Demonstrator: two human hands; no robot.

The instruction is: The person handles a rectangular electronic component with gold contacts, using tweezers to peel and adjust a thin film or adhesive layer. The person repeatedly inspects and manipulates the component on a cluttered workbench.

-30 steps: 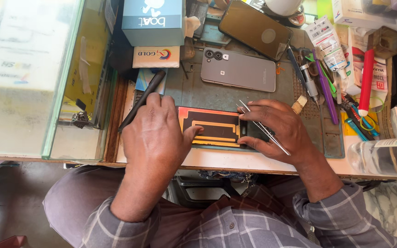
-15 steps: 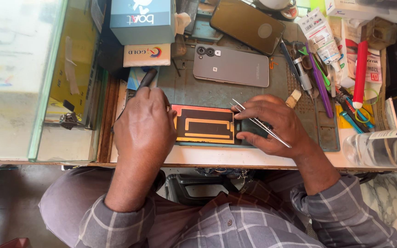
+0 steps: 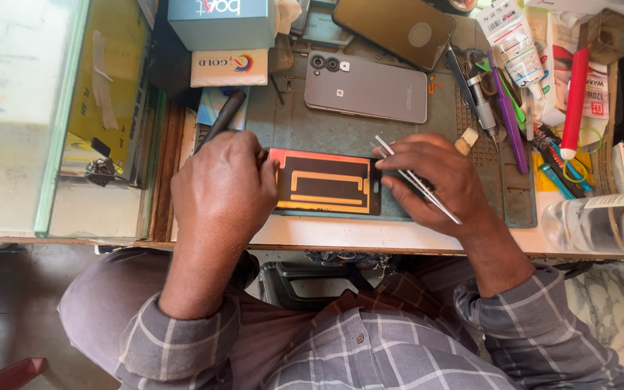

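Dark phone back panel point(image 3: 326, 182) with orange-red edges and tan strips is laid flat on the grey work mat point(image 3: 305, 133), near the bench's front edge, pinned between both hands. Its left end is covered by the left hand point(image 3: 224, 189), closed around a black pen-like tool point(image 3: 222, 119) that sticks out away from the person. Its right end is touched by the right hand point(image 3: 438, 184), fingers curled, with metal tweezers point(image 3: 417, 180) gripped across it. Just beyond the panel a grey phone point(image 3: 366, 88) is lying back-up. A purple tool point(image 3: 507, 123) and a red marker point(image 3: 575, 105) are seen to the right, a clear bottle point(image 3: 601, 224) at the far right.
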